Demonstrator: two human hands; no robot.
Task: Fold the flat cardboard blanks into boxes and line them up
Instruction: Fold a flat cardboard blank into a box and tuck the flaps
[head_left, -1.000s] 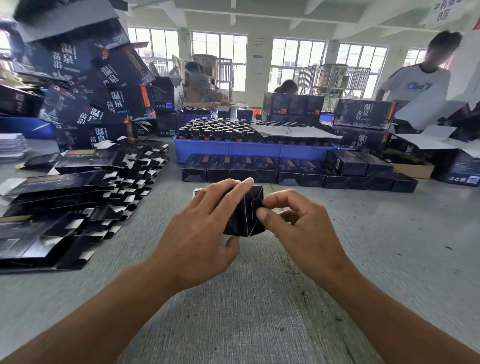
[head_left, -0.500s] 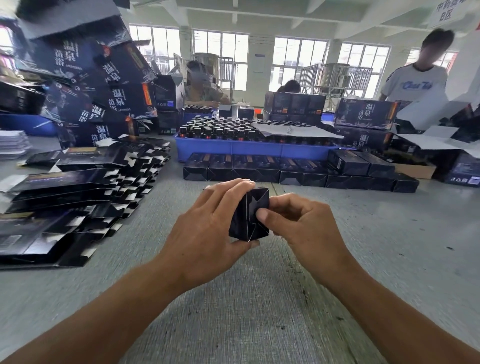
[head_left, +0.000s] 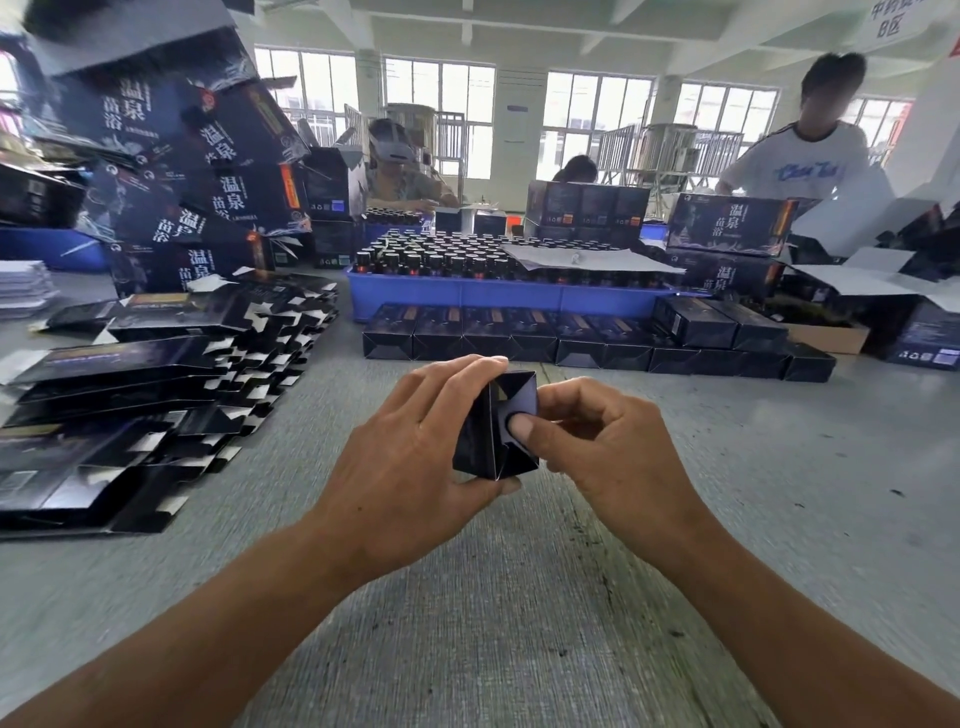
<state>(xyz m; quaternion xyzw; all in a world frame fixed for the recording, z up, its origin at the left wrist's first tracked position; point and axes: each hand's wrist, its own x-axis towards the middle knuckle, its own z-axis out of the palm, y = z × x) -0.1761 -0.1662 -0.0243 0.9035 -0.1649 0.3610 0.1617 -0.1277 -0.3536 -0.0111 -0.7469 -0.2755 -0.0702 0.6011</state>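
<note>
At the far left, a slumped stack of flat dark printed cardboard blanks (head_left: 130, 395) lies fanned across the grey worktop (head_left: 519, 623), white flap edges showing. Behind it, large dark cartons with white Chinese lettering (head_left: 208, 171) are piled at tilted angles.

Near the middle, the left hand (head_left: 410, 457) is wrapped round the small dark folded cardboard box (head_left: 493, 431), fingers curled over its top and thumb under its lower corner. The box is held just above the worktop, its end face turned toward the camera with the folded flaps meeting in diagonal seams. The right hand (head_left: 597, 441) is just beside it, thumb tip pressed flat on the end flap and the other fingers curled behind.

Beyond the hands, a row of finished dark boxes (head_left: 571, 343) stands side by side along the worktop, in front of a blue plastic tray full of dark bottles (head_left: 493, 291). Further right lie more dark cartons and open white-lined ones (head_left: 857, 275). Three people (head_left: 800, 156) are at the far side.
</note>
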